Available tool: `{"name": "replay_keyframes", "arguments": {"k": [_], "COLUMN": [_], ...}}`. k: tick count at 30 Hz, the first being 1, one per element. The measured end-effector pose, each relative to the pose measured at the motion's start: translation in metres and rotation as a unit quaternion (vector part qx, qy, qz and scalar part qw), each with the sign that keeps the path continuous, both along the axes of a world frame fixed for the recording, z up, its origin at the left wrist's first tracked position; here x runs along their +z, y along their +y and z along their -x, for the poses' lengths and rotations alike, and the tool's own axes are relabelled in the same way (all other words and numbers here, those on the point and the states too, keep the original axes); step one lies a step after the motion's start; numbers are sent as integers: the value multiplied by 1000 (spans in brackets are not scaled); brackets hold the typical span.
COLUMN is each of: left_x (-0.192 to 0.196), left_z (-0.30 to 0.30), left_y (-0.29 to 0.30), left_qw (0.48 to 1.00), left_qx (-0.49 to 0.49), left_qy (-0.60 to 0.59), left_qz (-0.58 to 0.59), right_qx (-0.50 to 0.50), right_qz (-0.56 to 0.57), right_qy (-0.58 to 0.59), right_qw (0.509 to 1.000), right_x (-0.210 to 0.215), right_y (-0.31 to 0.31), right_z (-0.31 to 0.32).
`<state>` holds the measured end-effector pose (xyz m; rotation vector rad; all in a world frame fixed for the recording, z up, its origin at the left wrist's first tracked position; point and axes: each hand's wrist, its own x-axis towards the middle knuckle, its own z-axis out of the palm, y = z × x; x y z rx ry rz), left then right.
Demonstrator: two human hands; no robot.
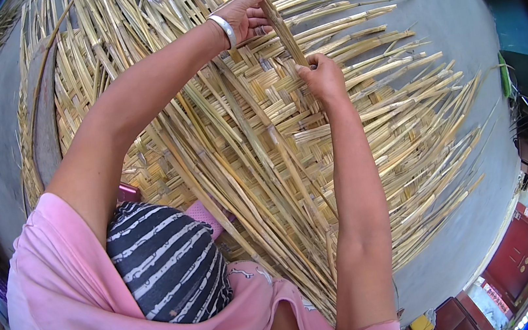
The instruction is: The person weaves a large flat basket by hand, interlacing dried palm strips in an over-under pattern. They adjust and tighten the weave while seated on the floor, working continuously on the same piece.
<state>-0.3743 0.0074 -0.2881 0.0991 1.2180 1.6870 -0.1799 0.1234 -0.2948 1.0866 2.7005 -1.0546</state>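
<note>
1. A single flat reed strip (280, 28) is being worked at the upper middle of the view, running steeply from the top edge down into the weave, tilted slightly to the right as it descends.
2. The strip is held at two places: its upper part is enclosed by the left hand (248, 16), and its lower part, where it enters the weave, is met by the right hand (322, 77).
3. The grip of the left hand is curled around the strip, with the fingers wrapped over it and the thumb side turned toward the camera; a silver bangle (224, 30) is worn at that wrist.
4. The grip of the right hand is pressed together, the fingertips pinching the strip against the woven surface; the strip emerges just above the knuckles.
5. Between the two hands a short bare length of the strip is left visible.
6. Beneath both hands a large woven reed mat (252, 120) is spread, its finished checker pattern seen in the middle and loose unwoven ends fanning out to the right and toward the top.
7. The mat is laid on a grey concrete floor (452, 30).
8. In the lower left, a pink garment (63, 302) and a striped dark cloth (167, 262) are seen.
</note>
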Motion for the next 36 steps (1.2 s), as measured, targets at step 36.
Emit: {"name": "replay_keyframes", "arguments": {"k": [36], "left_x": [-10], "left_z": [-40], "left_y": [97], "left_qw": [806], "left_qx": [-356], "left_qy": [451], "left_qz": [144], "right_qx": [-373], "right_qz": [355], "right_qy": [240], "right_qw": [823], "right_x": [-2], "right_y": [-25], "right_z": [-12]}}
